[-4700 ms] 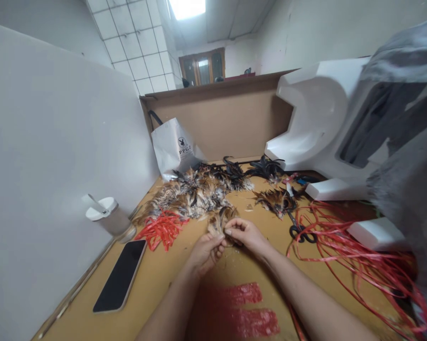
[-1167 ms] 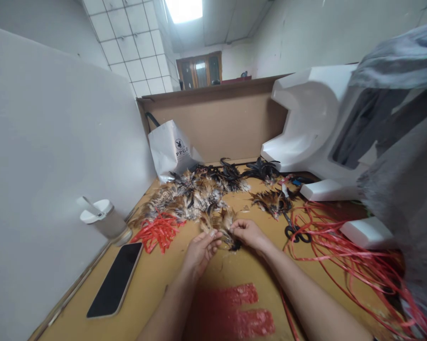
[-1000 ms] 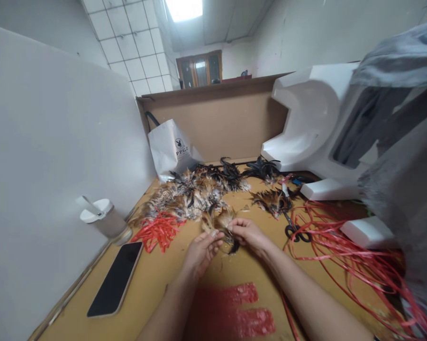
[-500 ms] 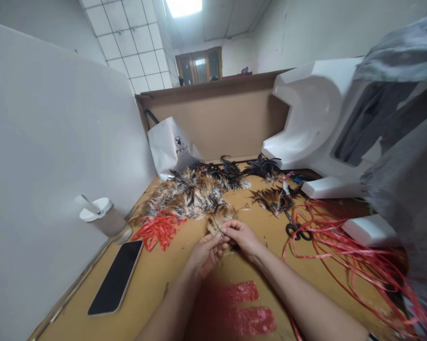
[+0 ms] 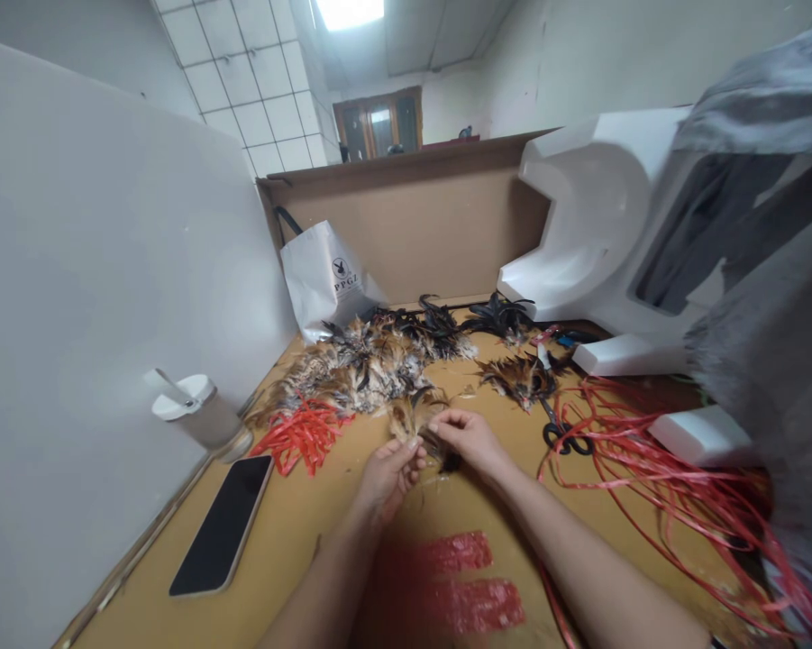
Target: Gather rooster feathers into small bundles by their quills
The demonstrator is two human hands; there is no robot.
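Two hands: your left hand (image 5: 393,469) pinches the base of a small feather bunch (image 5: 407,416) between thumb and fingers, with no gap showing; your right hand (image 5: 474,442) has thumb and forefinger nearly together at the bunch's right side, though I cannot tell whether they hold a feather.
Feather bunch: at the middle of the scene, just on the near side of the large feather pile (image 5: 351,370), fanning away from you; whether it touches the tabletop (image 5: 324,541) is unclear.
Slip risk: thin, smooth quills could splay or slide out if your left pinch slackens while the right fingers tug.
Mix-up risk: the bunch's far tips lie close to the pile, so drifting farther could catch loose feathers.
Snag risk: a sideways sweep of your right forearm could drag the red ribbon tangle (image 5: 655,478) and jostle the black-handled scissors (image 5: 568,440) just beside it.
Plumage: tan, wispy and curved in your fingers; mottled brown and fluffy grey in the pile; glossy, dark and spiky in the black feather cluster (image 5: 500,315) at the far right.
Plastic: long, shiny, looping strands at right; short, crinkled red strips (image 5: 304,437) heaped at left.
Hard shapes: a flat, dark-screened smartphone (image 5: 223,527) at near left; a rounded, lidded cup (image 5: 199,410) beyond it.
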